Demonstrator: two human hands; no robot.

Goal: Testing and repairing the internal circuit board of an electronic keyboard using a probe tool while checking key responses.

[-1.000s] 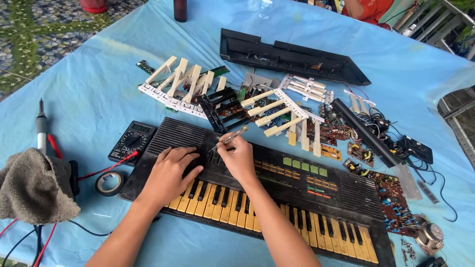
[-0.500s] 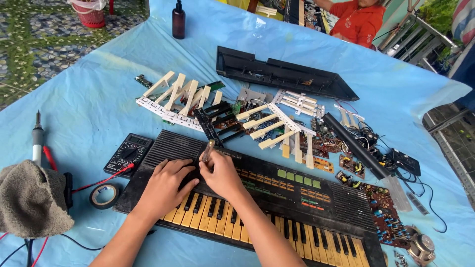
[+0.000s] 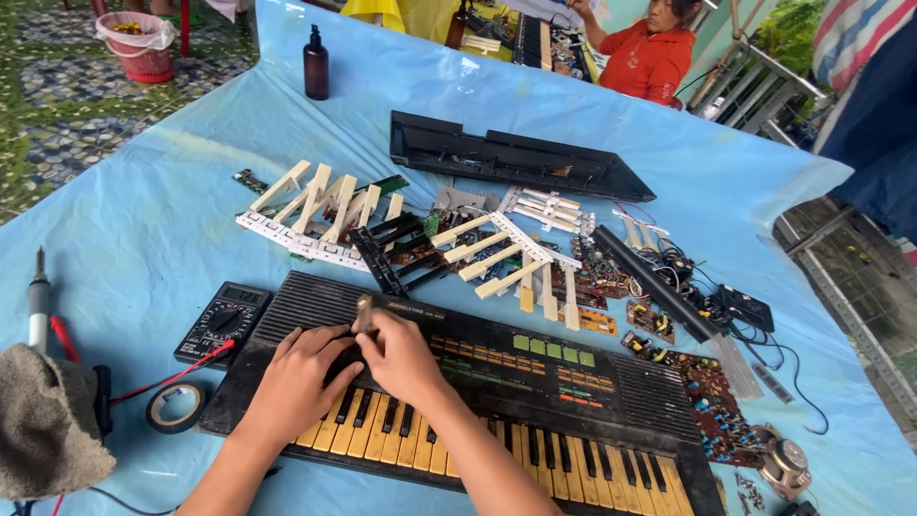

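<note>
A black electronic keyboard (image 3: 535,382) with yellowed keys lies on the blue sheet in front of me. My right hand (image 3: 401,358) rests on its top panel and grips a small brush (image 3: 364,311) with an upright handle. My left hand (image 3: 301,377) lies beside it, fingers curled on the panel just above the keys, touching my right hand. Both forearms cross the keys from the near edge.
Loose key strips (image 3: 315,205), black key rows (image 3: 396,253) and circuit boards (image 3: 707,392) lie behind the keyboard. A black casing (image 3: 516,162) lies farther back. A multimeter (image 3: 224,320), tape roll (image 3: 175,408), soldering iron (image 3: 38,301) and grey cloth (image 3: 48,435) sit left. A person in orange (image 3: 650,57) sits beyond.
Both hands shifted left along the keyboard's top panel. The brush in my right hand turned from slanted to upright. The camera tilted up, showing more of the far table.
</note>
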